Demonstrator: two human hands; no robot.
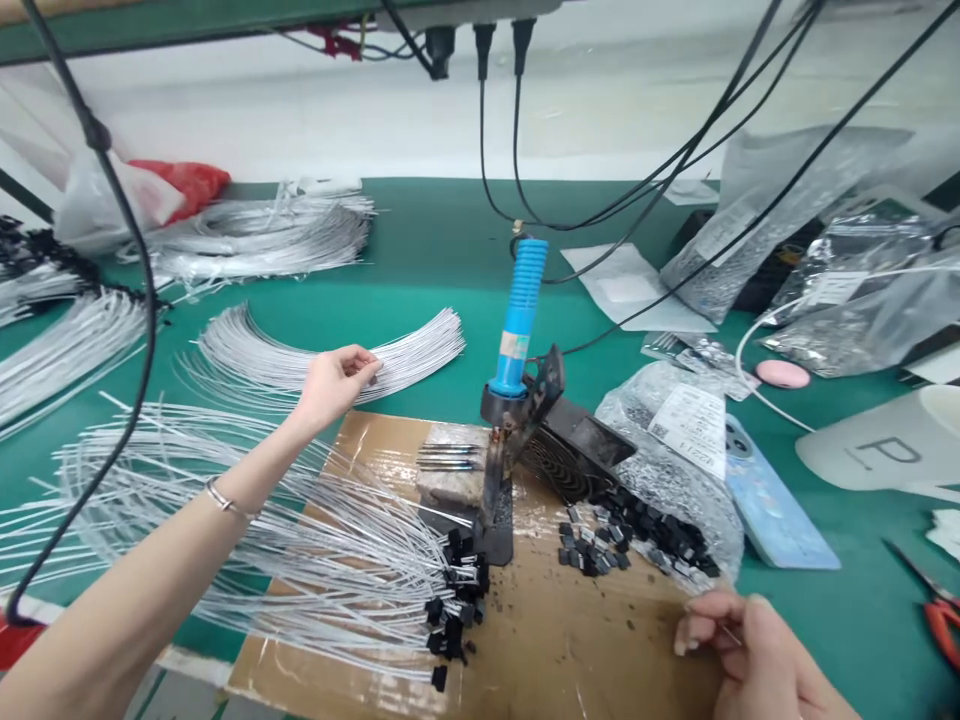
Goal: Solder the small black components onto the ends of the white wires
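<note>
My left hand (341, 382) reaches over a curved bundle of white wires (262, 350), thumb and fingers pinched together at it; how many wires lie between the fingertips is hidden. At the lower right, my right hand (757, 650) has its fingers curled in above the cardboard (570, 650), around something thin that I cannot make out. Between the hands stands a soldering iron with a blue handle (521, 320), upright in a dark metal stand (499, 500). Wires with black connectors (454, 600) lie on the cardboard left of the stand.
Small black parts (660, 525) are strewn right of the stand, by a plastic bag (652, 430) and a phone (780, 500). Red-handled pliers (941, 620) and a white cup (885, 440) are further right. Black cables (652, 200) hang across the back; more wire bundles (262, 230) lie left.
</note>
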